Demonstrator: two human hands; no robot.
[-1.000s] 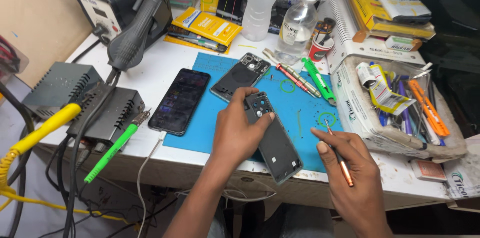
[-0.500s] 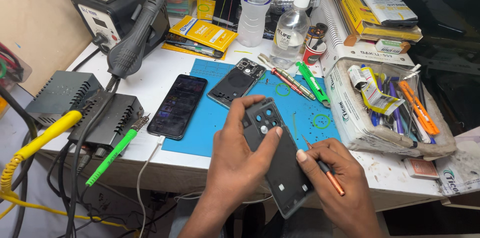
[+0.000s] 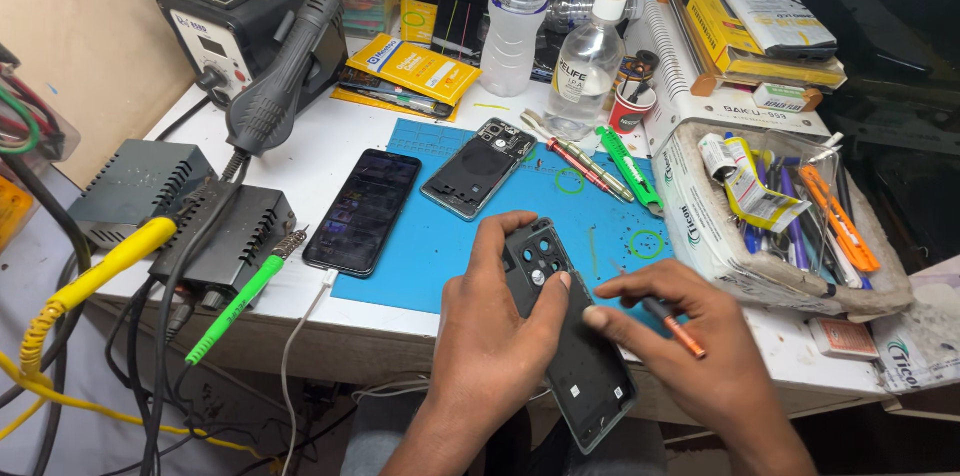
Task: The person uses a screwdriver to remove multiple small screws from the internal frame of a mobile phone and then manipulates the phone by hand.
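We find the dark phone back cover (image 3: 565,336) held above the near edge of the counter (image 3: 330,151), its inner face turned up toward the camera and its camera-hole end pointing away from the person. The left hand (image 3: 495,336) is closed around the cover's left edge, thumb pressed on the inner face near the holes; this grip appears meant to steady the part for inspection or work. The right hand (image 3: 690,346) touches the cover's right edge with a fingertip while pinching a copper-tipped screwdriver (image 3: 672,326) between its other fingers, the tool parked clear of the part.

Just beyond the hands lies a blue work mat (image 3: 450,246). On it, past the left hand, rests a phone frame (image 3: 478,168), camera end away. Left of that, half off the mat, a black smartphone (image 3: 363,211) lies screen up with a white cable (image 3: 300,336) plugged into it. Beyond the right hand lie a green-handled tool (image 3: 630,168) and a clear spray bottle (image 3: 585,61). To the right of the right hand stands a plastic tub of tools (image 3: 770,226). Far left of the left hand sits a hot-air rework station (image 3: 255,21).

Against the frame half a second earlier, the cover has been brought nearer the person and tilted, and the right fingertip now meets its edge.
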